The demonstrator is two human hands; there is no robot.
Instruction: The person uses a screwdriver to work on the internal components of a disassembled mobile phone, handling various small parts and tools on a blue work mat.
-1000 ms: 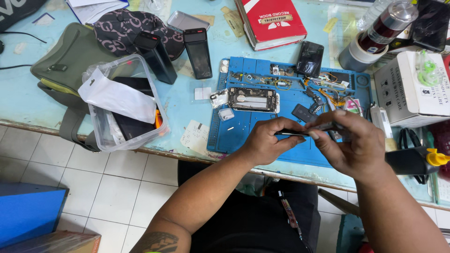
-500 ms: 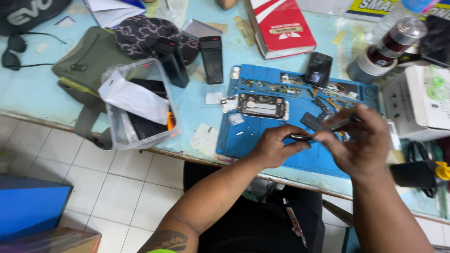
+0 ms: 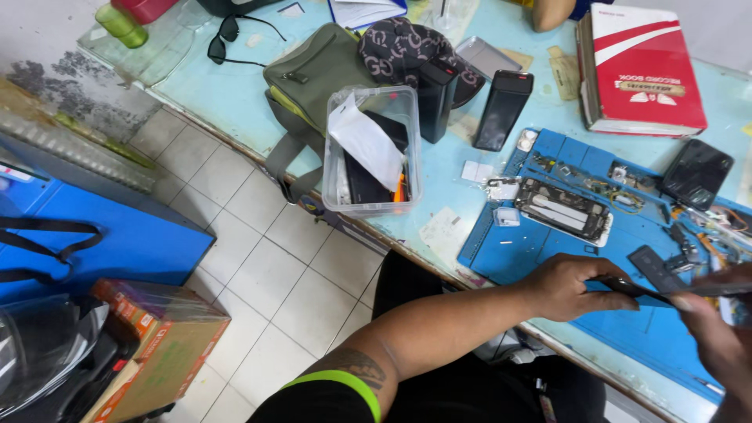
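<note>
We're holding a thin dark tool (image 3: 627, 287) w/ our left hand (image 3: 576, 286), fingers curled shut around its near end, over the blue work mat (image 3: 540, 254) at the near edge of the tabletop (image 3: 235, 86). Our right hand (image 3: 717, 329) is sitting at the right edge of the view, partly cut off; its fingertips are pinching a thin dark flat strip (image 3: 717, 289) that's meeting the tool's tip. We can't tell exactly what that strip is.

Just beyond the hands, on the mat, an opened phone body (image 3: 564, 210) is lying flat w/ its insides showing. A small black rectangular part (image 3: 656, 269) is lying on the mat just right of the tool, and a black square piece (image 3: 695, 174) is sitting at the mat's far right. Small loose parts are scattered along the mat's far strip.

Left of the mat, a clear plastic tub (image 3: 372, 153) is holding white paper and dark flat items. Beyond it we're seeing an olive bag (image 3: 313, 74), a patterned dark cap (image 3: 407, 47), and two black upright phones/blocks (image 3: 505, 110). A red-and-white book (image 3: 638, 66) is lying at the far right. Sunglasses (image 3: 227, 35) are resting far left.

On the tiled floor, near left, a cardboard box (image 3: 157, 337) is standing next to a blue cabinet (image 3: 102, 235).
</note>
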